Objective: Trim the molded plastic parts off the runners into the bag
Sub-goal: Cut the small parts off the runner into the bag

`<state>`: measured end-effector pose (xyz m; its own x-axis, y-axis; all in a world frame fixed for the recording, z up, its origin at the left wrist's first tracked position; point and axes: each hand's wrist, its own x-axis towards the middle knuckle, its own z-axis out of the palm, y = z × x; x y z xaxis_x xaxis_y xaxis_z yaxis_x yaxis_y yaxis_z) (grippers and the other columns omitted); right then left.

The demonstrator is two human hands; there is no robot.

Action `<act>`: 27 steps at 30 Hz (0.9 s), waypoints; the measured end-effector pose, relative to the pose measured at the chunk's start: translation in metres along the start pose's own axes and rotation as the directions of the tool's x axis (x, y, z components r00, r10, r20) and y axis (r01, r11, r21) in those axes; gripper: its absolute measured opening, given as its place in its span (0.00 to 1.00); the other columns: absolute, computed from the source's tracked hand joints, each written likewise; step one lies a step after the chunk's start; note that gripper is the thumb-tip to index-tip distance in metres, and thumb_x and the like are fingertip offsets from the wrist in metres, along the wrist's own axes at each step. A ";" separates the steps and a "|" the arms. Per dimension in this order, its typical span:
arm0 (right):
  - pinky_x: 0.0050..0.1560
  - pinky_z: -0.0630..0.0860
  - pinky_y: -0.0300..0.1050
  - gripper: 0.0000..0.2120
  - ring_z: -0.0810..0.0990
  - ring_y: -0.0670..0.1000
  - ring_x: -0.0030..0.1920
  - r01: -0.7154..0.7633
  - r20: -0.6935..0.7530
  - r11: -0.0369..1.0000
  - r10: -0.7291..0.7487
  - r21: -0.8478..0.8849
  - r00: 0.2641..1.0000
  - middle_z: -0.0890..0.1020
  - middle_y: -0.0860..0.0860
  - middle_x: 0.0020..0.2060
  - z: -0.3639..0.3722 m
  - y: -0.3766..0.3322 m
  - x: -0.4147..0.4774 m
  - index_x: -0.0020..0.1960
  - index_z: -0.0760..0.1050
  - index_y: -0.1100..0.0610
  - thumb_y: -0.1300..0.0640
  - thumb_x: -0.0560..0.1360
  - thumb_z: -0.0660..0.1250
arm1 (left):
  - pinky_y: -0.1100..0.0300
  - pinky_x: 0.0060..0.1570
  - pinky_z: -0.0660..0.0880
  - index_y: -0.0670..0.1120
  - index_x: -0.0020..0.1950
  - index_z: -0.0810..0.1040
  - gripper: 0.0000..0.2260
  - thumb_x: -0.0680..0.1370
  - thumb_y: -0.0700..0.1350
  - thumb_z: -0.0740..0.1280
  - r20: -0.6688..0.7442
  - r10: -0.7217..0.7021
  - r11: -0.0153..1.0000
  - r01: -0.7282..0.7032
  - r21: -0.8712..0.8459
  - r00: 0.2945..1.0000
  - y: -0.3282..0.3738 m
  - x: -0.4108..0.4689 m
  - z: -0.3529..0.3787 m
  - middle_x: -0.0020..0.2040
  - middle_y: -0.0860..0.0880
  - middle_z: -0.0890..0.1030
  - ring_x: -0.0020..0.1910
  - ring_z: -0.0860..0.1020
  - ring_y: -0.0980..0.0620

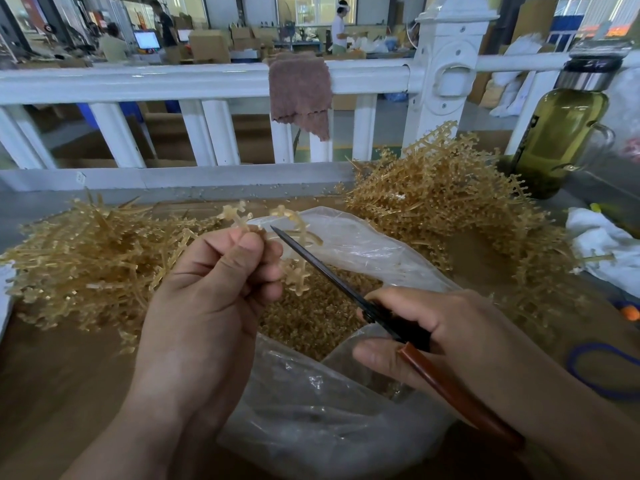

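While left hand (207,289) pinches a part-laden runner (298,226) above the open plastic bag (367,247), right hand (460,327) grips the scissors (322,268), blades seemingly together, tip just beside the runner. Trimmed parts (311,317) lie in bag. Risk: snipped parts could spring past the rim; tip near left fingertips (272,252), nick possible.

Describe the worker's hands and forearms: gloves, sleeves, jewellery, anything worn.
The left hand and right hand are bare: no gloves, rings or tape show. The left forearm and right forearm are bare too, with no sleeve, watch or wristband in view down to the frame's edge. The thumbnails that show look short and unpainted.
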<state>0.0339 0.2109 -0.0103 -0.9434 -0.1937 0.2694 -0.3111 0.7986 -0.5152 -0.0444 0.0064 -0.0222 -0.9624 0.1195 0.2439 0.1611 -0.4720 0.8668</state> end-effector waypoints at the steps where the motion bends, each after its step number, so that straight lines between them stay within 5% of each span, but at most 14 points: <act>1: 0.28 0.66 0.31 0.26 0.76 0.45 0.31 -0.001 0.002 1.000 0.001 0.000 1.000 0.77 0.45 0.33 0.000 0.000 0.000 0.44 0.75 0.50 0.27 0.74 0.59 | 0.65 0.35 0.76 0.51 0.37 0.81 0.09 0.76 0.43 0.67 0.005 0.000 1.000 0.000 0.004 1.000 -0.001 0.000 0.000 0.39 0.48 0.81 0.35 0.76 0.55; 7: 0.31 0.68 0.34 0.28 0.77 0.46 0.32 -0.021 0.017 1.000 0.021 -0.016 1.000 0.78 0.45 0.36 0.003 0.003 0.000 0.47 0.75 0.49 0.24 0.73 0.57 | 0.65 0.36 0.76 0.52 0.35 0.81 0.05 0.72 0.47 0.71 -0.053 -0.005 0.999 0.007 0.040 0.999 -0.003 -0.001 0.000 0.35 0.52 0.76 0.34 0.75 0.57; 21: 0.31 0.69 0.36 0.17 0.77 0.44 0.32 -0.110 0.015 0.991 0.111 -0.070 0.994 0.78 0.42 0.33 -0.001 -0.002 0.002 0.45 0.71 0.42 0.29 0.72 0.61 | 0.51 0.61 0.74 0.52 0.38 0.80 0.04 0.67 0.49 0.74 -0.116 0.102 0.967 -0.071 0.244 0.988 -0.007 -0.001 -0.005 0.40 0.52 0.83 0.47 0.84 0.50; 27: 0.33 0.70 0.35 0.19 0.76 0.43 0.34 -0.109 0.035 0.990 0.113 -0.095 0.993 0.77 0.40 0.36 -0.003 -0.001 0.001 0.46 0.72 0.45 0.30 0.71 0.61 | 0.55 0.58 0.73 0.51 0.39 0.81 0.08 0.71 0.51 0.77 -0.098 0.062 0.957 -0.031 0.288 0.993 -0.004 -0.003 -0.004 0.42 0.53 0.82 0.46 0.80 0.56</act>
<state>0.0335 0.2114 -0.0066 -0.9758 -0.1226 0.1808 -0.1943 0.8653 -0.4621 -0.0434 0.0045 -0.0281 -0.9673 0.0042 0.2535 0.2473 -0.2043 0.9471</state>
